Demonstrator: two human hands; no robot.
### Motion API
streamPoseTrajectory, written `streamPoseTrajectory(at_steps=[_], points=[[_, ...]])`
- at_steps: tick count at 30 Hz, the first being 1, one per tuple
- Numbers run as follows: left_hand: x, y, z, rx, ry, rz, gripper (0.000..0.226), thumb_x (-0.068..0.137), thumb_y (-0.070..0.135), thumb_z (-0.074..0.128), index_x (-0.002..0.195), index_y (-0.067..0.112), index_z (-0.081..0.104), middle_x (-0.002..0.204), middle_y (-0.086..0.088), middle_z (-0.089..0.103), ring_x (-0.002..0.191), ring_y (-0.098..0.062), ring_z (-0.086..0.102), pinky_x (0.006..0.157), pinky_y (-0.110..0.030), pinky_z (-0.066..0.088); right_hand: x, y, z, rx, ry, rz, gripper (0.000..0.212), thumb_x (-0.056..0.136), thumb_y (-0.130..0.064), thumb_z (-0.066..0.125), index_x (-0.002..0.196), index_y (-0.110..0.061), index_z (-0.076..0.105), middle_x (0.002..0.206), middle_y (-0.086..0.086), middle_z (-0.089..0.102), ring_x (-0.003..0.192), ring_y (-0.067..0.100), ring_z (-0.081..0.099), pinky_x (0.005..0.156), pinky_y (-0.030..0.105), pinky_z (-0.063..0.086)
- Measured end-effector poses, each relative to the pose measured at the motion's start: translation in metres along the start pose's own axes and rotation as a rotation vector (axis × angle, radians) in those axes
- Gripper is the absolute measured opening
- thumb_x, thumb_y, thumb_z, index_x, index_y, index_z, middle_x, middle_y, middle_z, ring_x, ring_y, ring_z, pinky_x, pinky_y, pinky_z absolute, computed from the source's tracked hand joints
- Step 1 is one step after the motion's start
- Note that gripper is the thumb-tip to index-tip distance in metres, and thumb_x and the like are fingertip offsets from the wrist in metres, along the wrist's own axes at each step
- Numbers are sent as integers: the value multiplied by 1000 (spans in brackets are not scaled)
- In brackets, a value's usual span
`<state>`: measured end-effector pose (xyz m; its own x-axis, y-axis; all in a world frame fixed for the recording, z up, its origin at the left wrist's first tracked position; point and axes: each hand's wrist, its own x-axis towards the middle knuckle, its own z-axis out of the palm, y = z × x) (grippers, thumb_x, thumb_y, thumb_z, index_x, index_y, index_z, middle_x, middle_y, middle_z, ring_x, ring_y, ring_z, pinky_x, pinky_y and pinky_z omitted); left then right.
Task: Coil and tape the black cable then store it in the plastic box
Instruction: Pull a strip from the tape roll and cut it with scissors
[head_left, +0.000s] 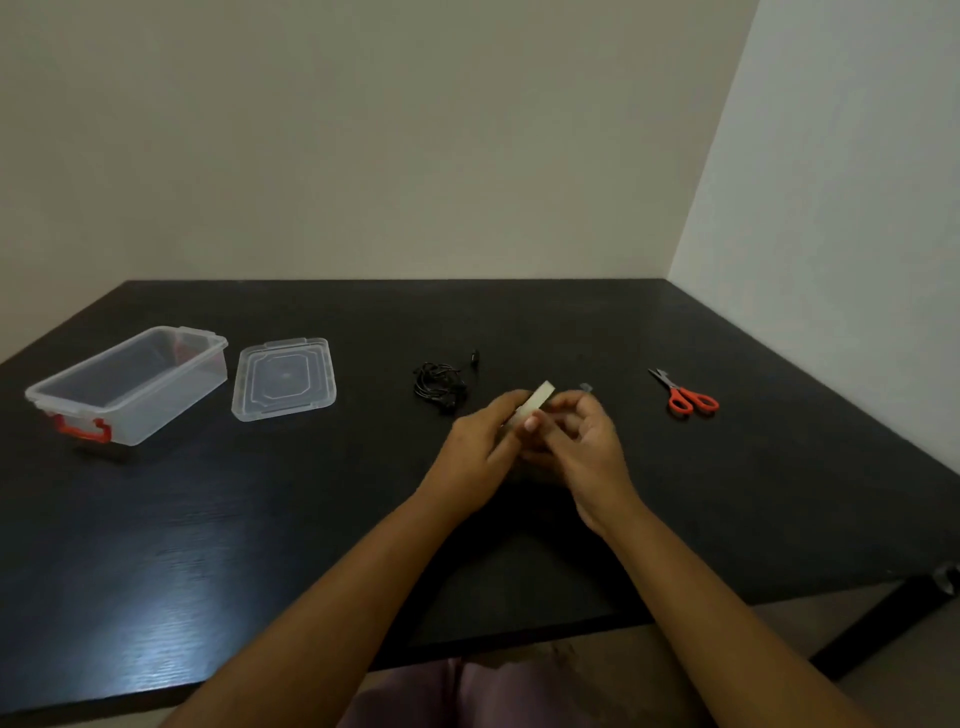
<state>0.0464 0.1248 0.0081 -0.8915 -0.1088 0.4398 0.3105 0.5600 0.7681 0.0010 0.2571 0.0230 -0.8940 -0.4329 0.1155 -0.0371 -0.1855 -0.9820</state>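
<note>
On the black table (208, 545), pushed into a corner of pale walls (415, 130), your left hand (475, 441) grips a pale roll of tape (537, 402), and your right hand (587, 441) pinches at it with curled fingers. Just beyond them the black cable (439, 382) lies loosely bundled. At the left sits the plastic box (171, 405), open, with its lid (283, 379) beside it. Scissors (685, 395) lie to the right.
</note>
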Motion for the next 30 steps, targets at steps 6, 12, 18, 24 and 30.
streamPoseTrajectory(at_steps=[6, 12, 18, 24, 30], points=[[0, -5, -14, 47, -119, 62, 43, 88, 46, 53, 118, 18, 61, 99, 8, 64, 83, -1, 60, 69, -13, 46, -1, 1, -16, -472, -70, -175, 30, 82, -21, 70, 107, -31, 57, 80, 0, 68, 71, 10, 66, 56, 18, 51], [0, -1, -22, 356, -218, 145, 60, 61, 70, 63, 100, 24, 67, 82, 13, 66, 74, 0, 58, 76, -12, 33, 1, 5, -15, -847, -164, -160, 8, 80, -32, 68, 86, -29, 64, 61, -2, 62, 56, 10, 59, 56, 29, 50], [0, 2, -22, 421, -225, 206, 55, 62, 66, 70, 101, 27, 66, 89, 15, 68, 77, 6, 53, 78, -14, 30, 4, 4, -16, -827, -208, -138, 9, 75, -23, 66, 81, -30, 67, 62, 1, 62, 56, 9, 57, 57, 28, 48], [0, 2, -19, 462, -251, 214, 64, 61, 69, 64, 109, 28, 65, 109, 12, 68, 100, -1, 59, 84, -8, 26, 4, 5, -15, -858, -198, -181, 23, 74, -20, 63, 72, -43, 60, 58, -2, 61, 52, 5, 55, 52, 19, 44], [-2, 2, -19, 495, -208, 198, 57, 63, 64, 71, 108, 30, 66, 98, 13, 70, 86, 0, 60, 77, -6, 25, 3, 8, -17, -876, -207, -213, 22, 79, -15, 59, 81, -37, 60, 58, -3, 60, 53, 7, 56, 54, 25, 46]])
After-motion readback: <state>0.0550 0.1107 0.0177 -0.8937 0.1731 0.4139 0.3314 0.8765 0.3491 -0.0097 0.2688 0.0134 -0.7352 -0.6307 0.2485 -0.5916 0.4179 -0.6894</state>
